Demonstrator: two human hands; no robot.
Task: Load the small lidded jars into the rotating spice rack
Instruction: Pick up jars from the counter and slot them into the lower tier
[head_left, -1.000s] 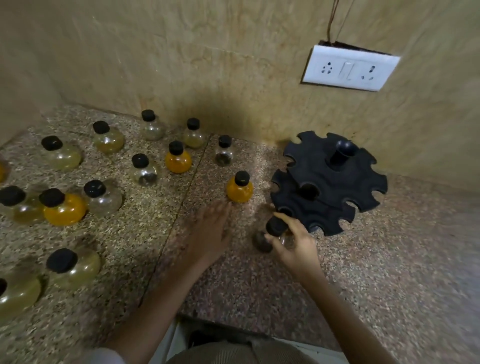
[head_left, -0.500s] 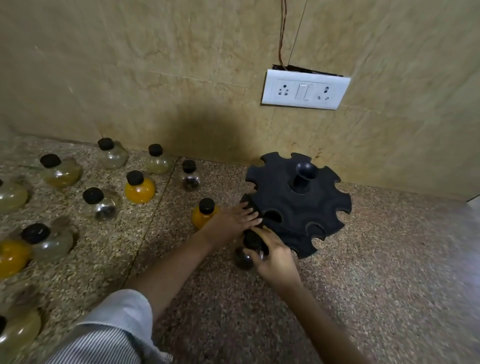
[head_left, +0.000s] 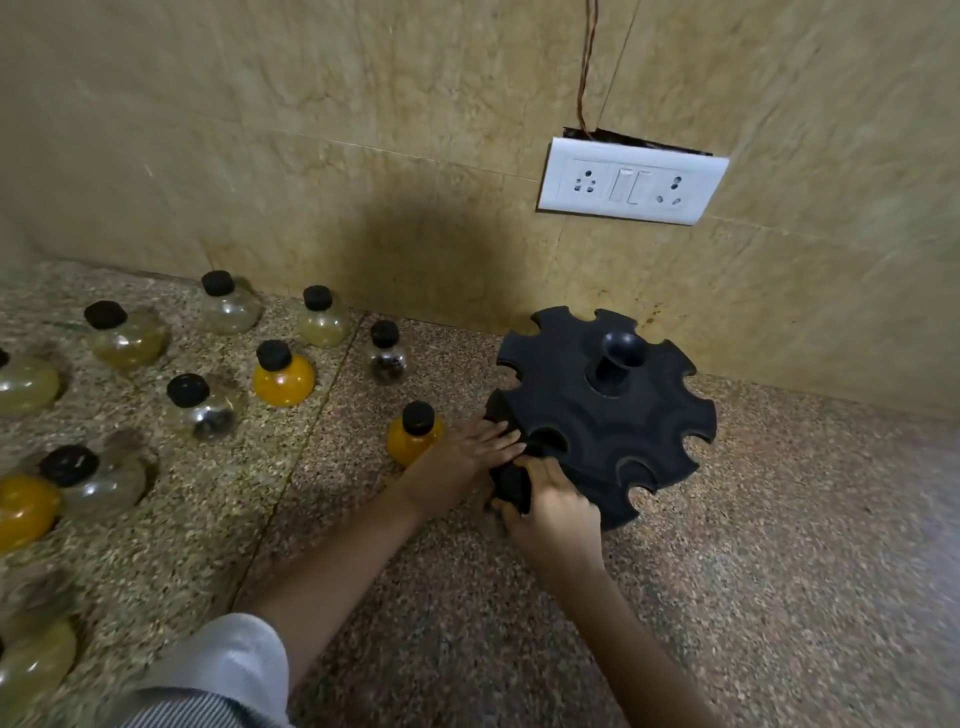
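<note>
Jar (head_left: 511, 486), gripped by its black lid in the right hand (head_left: 553, 512), has reached a notch of the spice rack (head_left: 623, 415), now steadied by the flat, open left hand (head_left: 467, 449); seating comes next.

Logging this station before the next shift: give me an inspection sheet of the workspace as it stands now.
Surface: speckled stone counter, no spills seen.
Job's things: black spice rack by the wall, visible slots empty; loose jars standing at left; one black-capped jar at the rack's near edge.
Clutter: nothing seen.
Grippers: right hand shut on the black-capped jar; left hand resting flat against the rack's side.
Cables: wires run up from behind the socket plate.
Surroundings: beige tiled wall.
</note>
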